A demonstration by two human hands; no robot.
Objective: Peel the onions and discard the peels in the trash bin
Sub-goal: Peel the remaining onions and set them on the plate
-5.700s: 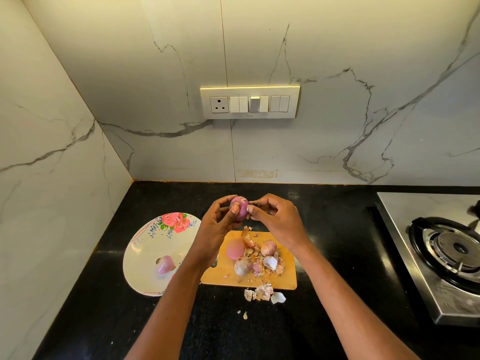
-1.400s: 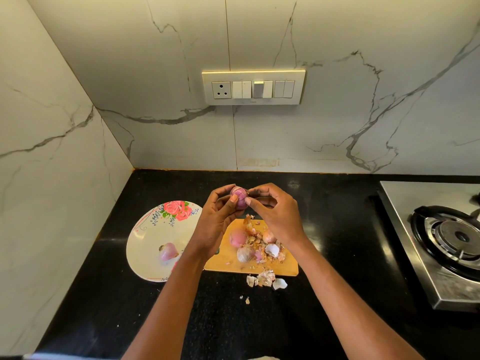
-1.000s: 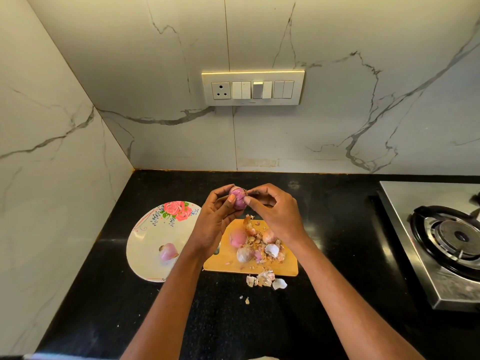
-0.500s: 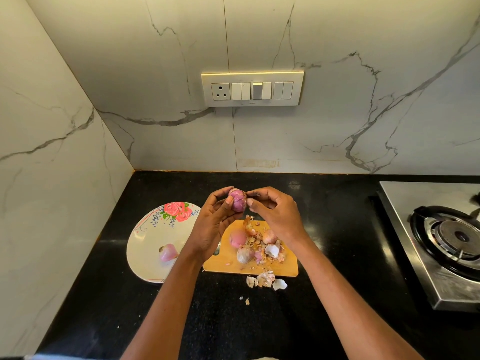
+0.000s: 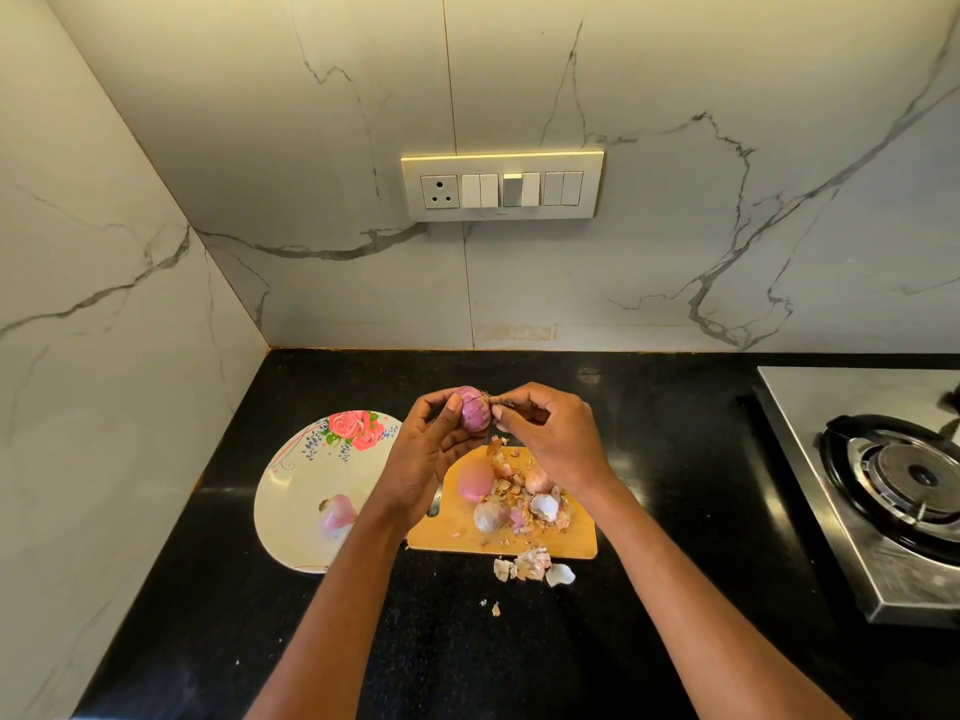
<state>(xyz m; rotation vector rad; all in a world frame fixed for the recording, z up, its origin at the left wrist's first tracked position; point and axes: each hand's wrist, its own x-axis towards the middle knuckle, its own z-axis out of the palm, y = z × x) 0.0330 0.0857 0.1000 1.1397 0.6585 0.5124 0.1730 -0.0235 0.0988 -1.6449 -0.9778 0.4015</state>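
Observation:
My left hand (image 5: 423, 459) grips a small purple onion (image 5: 475, 409) above the far edge of an orange cutting board (image 5: 576, 540). My right hand (image 5: 553, 433) pinches a thin strip of peel at the onion's right top. On the board lie a peeled pink onion (image 5: 475, 482), two unpeeled onions (image 5: 488, 517) and a heap of peels (image 5: 540, 506). More peels (image 5: 532, 563) lie on the black counter in front of the board. A peeled onion (image 5: 337, 511) sits on the flowered plate (image 5: 306, 485). No trash bin is in view.
A steel gas stove (image 5: 883, 475) stands at the right. Marble walls close the corner at the left and behind, with a switch panel (image 5: 501, 187) on the back wall. Black counter (image 5: 234, 615) spreads in front of the plate and board.
The onion has turned a little in my left hand, showing more of its ribbed purple side. My right hand's fingers have shifted to the onion's top right, pinching peel.

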